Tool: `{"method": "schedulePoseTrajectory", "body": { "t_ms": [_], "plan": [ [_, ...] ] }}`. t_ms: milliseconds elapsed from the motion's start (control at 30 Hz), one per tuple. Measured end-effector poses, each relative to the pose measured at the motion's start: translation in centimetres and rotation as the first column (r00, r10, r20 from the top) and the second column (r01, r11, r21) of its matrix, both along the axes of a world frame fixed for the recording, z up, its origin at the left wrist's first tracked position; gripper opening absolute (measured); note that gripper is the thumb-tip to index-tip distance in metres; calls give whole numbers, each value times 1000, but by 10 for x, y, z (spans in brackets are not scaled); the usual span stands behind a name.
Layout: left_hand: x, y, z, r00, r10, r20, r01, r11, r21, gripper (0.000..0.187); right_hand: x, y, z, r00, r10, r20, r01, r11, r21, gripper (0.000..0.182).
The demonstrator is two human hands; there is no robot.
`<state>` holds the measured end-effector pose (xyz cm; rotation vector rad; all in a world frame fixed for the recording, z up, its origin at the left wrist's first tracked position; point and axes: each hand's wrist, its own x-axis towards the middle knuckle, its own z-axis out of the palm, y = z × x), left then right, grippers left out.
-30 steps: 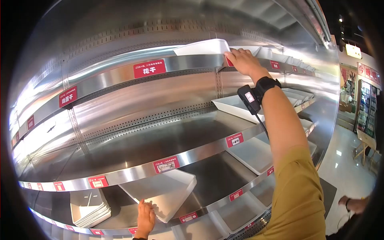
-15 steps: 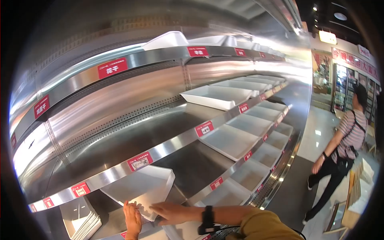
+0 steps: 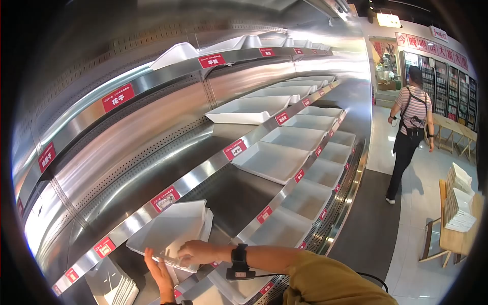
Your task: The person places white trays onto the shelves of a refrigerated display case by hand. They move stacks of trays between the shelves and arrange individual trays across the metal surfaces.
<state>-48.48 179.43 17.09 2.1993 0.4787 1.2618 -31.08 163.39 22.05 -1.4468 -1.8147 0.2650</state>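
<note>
A white rectangular tray (image 3: pixel 165 229) rests tilted on the lower shelf, and doubled rims at its right side show at least one more tray beneath it. My left hand (image 3: pixel 158 272) is at the near rim, its fingers raised against the edge and the thumb close to it. At the near right corner, my right hand (image 3: pixel 194 253) has its fingers curled over the rim; the fingertips are partly hidden. A stack of white trays (image 3: pixel 114 287) stands on the same shelf, left of my left hand.
White trays (image 3: pixel 274 160) line the shelves to the right, and others (image 3: pixel 249 109) sit higher up. Red label cards (image 3: pixel 165 198) run along the metal shelf edges. A person (image 3: pixel 414 112) walks in the aisle. More stacked trays (image 3: pixel 460 208) stand on a wooden table at right.
My view has swung right. The tray between my hands has settled lower and lines up with the one beneath it. My right hand has curled its fingers at the rim. The person has walked farther away.
</note>
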Motion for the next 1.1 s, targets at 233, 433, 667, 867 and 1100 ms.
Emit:
{"method": "schedulePoseTrajectory", "body": {
  "t_ms": [233, 433, 667, 867, 1100],
  "plan": [
    [11, 3, 4, 973, 93, 209, -76, 993, -90, 52, -14, -83, 43, 990, -74, -118, 94, 981, 172, 32],
    [7, -15, -12, 990, 134, -35, -132, 989, 67, 50, 11, -254, 103, 937, -342, -70, 347, 934, 83, 26],
    [5, -26, -15, 968, 58, -244, 20, 952, 305, 36, -28, -401, 144, 854, -486, -188, 507, 690, 517, 28],
    [15, -23, -13, 983, 87, -159, -32, 946, 321, 16, -29, -448, 176, 824, -552, -127, 491, 585, 646, 42],
    [22, -18, 1, 866, 186, -463, -19, 939, 343, 22, 13, -412, 200, 789, -458, -411, 580, 333, 743, 28]
  ]
}}
